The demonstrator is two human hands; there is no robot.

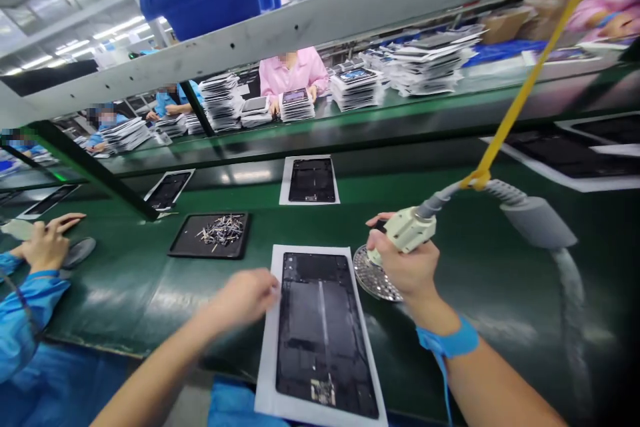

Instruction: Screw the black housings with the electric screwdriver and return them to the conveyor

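My right hand [413, 263] is wrapped round a cream-coloured electric screwdriver [410, 230], tilted over a round metal dish with a dimpled surface [373, 280]. The hand hides part of the tool, and I cannot tell whether its tip touches the dish. Directly in front of me, an opened black tablet housing [313, 327] lies on a white sheet [270, 360], a pale strip down its middle and a small board at its near end. At the sheet's left edge my left hand [253, 293] is blurred, fingers curled closed; anything in them is hidden.
A black tray [183, 240] of small loose parts stands left. Another tablet housing [313, 180] lies farther back. The screwdriver's grey cable [540, 220] hangs from a yellow cord [535, 80] at right. A co-worker's hand [47, 243] is at far left. A metal beam [300, 23] crosses above.
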